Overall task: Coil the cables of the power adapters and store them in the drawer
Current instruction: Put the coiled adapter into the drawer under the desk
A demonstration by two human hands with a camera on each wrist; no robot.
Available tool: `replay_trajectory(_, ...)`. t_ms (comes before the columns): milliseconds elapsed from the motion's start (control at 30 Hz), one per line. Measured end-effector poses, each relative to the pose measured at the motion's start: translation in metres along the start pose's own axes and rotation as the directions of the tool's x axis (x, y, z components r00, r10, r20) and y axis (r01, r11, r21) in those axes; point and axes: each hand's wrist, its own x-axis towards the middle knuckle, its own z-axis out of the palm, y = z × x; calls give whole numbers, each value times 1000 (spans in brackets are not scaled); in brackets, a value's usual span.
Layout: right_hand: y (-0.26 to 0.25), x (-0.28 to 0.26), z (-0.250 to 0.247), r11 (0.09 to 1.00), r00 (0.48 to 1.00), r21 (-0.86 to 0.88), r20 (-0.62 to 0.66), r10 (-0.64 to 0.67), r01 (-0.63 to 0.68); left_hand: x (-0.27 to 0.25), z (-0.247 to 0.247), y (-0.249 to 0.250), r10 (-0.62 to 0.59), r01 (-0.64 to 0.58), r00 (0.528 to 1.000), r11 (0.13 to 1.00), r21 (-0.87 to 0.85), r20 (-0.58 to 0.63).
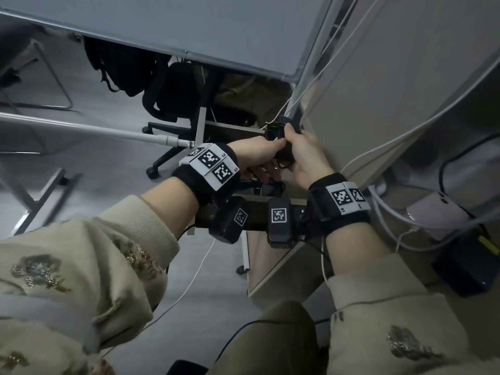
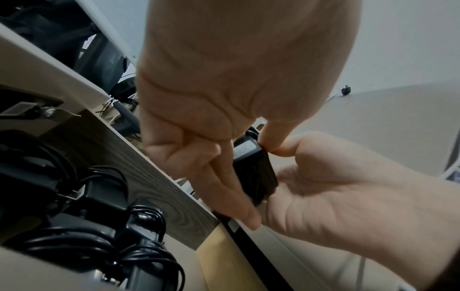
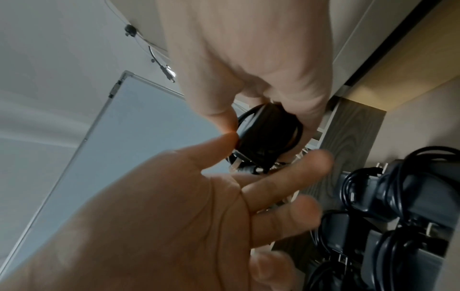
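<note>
One black adapter [image 2: 254, 169] pinched by both left hand [image 2: 224, 82] and right hand [image 2: 348, 196]; below, several coiled adapters [image 2: 82, 196] in one drawer [image 2: 159, 177]

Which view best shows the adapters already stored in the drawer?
Left wrist: the stored adapters lie unobstructed with cables wound, inside the drawer. Right wrist shows several at its right edge. Head view hides them behind the arms.

We see dim, flat, greyish indoor light in all three views. In the head view, straight edges bow strongly around the whiteboard [image 1: 189, 25]. Both wrist views are soft and smeared; the hands [image 2: 224, 78] close to the lens are blurred, and the drawer [image 3: 353, 137] beside them lies in shadow.
</note>
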Motion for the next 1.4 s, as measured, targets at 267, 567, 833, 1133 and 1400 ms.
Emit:
replay_trajectory(267, 15, 37, 9, 971, 976, 151, -84, 199, -185, 29, -14, -4, -125, 129, 992, 979, -160, 36)
replay_trajectory(567, 35, 76, 1, 990, 947, -2, -291, 133, -140, 56, -25, -6, -147, 156, 986, 979, -128, 76)
replay_trajectory(833, 90, 159, -41, 943, 933, -162, -266, 242, -291, 77, -20, -9, -178, 181, 983, 979, -94, 46)
replay_trajectory(1133, 59, 117, -27, 869, 923, -323, -221, 315, -374, 83, -20, -9, -219, 219, 974, 976, -7, 52)
replay_trajectory(1400, 75, 137, -23, 858, 917, -328, -187, 352, -396, 87, -23, -10, -216, 216, 975, 976, 1, 47)
